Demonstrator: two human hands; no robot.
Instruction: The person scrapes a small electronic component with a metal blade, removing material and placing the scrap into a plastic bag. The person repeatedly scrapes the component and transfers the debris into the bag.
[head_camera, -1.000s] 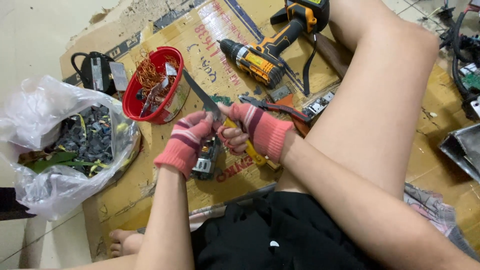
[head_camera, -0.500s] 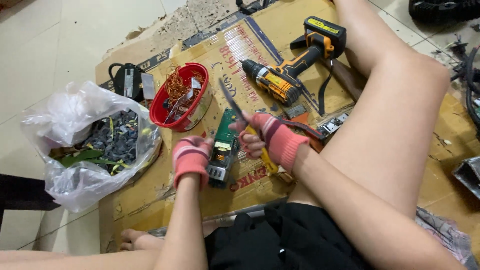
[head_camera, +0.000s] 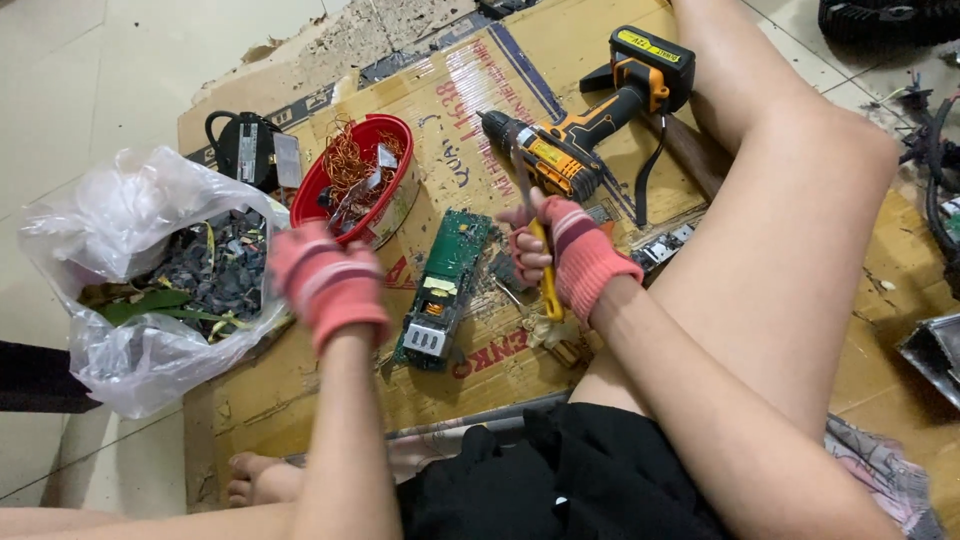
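The right hand (head_camera: 570, 255) grips a yellow-handled knife (head_camera: 535, 235) blade-up while the blurred left hand (head_camera: 325, 280) (grip unclear) hovers by the bag (head_camera: 120, 300) at nine o'clock of the circuit board (head_camera: 445, 290), likely between cuts.

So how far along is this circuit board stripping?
Partly done, it seems: the red bowl holds copper wire and the plastic bag dark bits. The right hand grips a yellow-handled knife; the left hand is beside the bag. The green board carries parts.
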